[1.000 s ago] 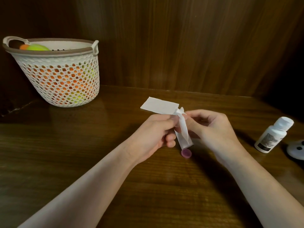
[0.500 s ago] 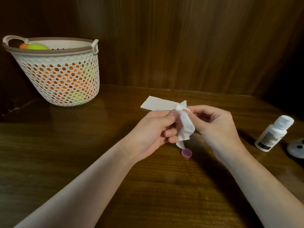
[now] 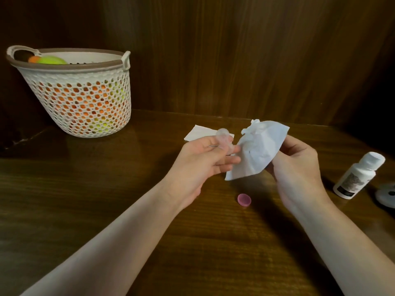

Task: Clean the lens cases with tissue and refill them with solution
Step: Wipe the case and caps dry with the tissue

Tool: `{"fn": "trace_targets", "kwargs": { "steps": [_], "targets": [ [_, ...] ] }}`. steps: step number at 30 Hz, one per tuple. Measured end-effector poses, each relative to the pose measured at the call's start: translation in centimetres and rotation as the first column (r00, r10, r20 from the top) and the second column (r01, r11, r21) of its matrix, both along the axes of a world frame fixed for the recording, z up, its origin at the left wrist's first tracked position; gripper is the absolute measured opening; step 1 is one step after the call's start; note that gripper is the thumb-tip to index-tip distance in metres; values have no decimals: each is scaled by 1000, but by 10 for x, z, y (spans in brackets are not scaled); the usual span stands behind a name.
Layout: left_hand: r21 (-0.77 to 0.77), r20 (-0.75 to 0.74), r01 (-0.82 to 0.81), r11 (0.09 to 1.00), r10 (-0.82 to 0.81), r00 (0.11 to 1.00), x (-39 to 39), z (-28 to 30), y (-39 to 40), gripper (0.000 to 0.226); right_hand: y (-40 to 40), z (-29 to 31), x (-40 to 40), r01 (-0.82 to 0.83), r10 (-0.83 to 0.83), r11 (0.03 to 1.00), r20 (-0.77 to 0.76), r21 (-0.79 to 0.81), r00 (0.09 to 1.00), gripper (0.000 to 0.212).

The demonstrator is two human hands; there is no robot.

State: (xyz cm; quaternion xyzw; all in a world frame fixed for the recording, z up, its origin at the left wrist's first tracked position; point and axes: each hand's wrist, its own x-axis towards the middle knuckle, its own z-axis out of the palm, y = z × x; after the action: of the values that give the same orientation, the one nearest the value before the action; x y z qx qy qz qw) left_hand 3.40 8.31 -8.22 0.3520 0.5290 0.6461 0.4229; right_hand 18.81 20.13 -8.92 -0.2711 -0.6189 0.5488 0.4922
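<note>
My left hand pinches a small translucent lens case between thumb and fingers above the wooden table. To its right, my right hand grips a crumpled white tissue, spread wide and held just apart from the case. A pink cap lies on the table below the hands. The white solution bottle stands capped at the right. A flat folded tissue lies behind my left hand, partly hidden.
A white perforated basket with orange and green items stands at the back left. A round white object lies at the right edge beside the bottle. A dark wooden wall rises behind the table.
The tissue was twisted into the case between both hands; now my right hand has pulled it out and away to the right, unfurled, and the case is uncovered in my left hand.
</note>
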Motion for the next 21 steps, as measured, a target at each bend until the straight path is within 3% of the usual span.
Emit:
{"fn": "trace_targets", "kwargs": {
  "steps": [4,6,11,17,21],
  "targets": [
    [-42,4,-29,999,29,1000,5,2,1,31,-4,-6,-7,5,-18,995,131,96,991,43],
    [-58,-6,-52,997,52,999,10,3,1,19,-7,-8,-9,-33,15,992,150,119,989,40],
    [-69,51,-152,986,155,987,19,0,1,27,-18,-13,-17,-155,121,969,182,190,976,22],
    [-156,138,-255,954,277,951,18,3,-1,18,-15,-13,-20,-77,31,976,221,205,975,23],
    [-262,114,-235,936,272,956,16,7,2,32,-14,-10,-18,-56,7,970,204,237,979,20]
  ]
}}
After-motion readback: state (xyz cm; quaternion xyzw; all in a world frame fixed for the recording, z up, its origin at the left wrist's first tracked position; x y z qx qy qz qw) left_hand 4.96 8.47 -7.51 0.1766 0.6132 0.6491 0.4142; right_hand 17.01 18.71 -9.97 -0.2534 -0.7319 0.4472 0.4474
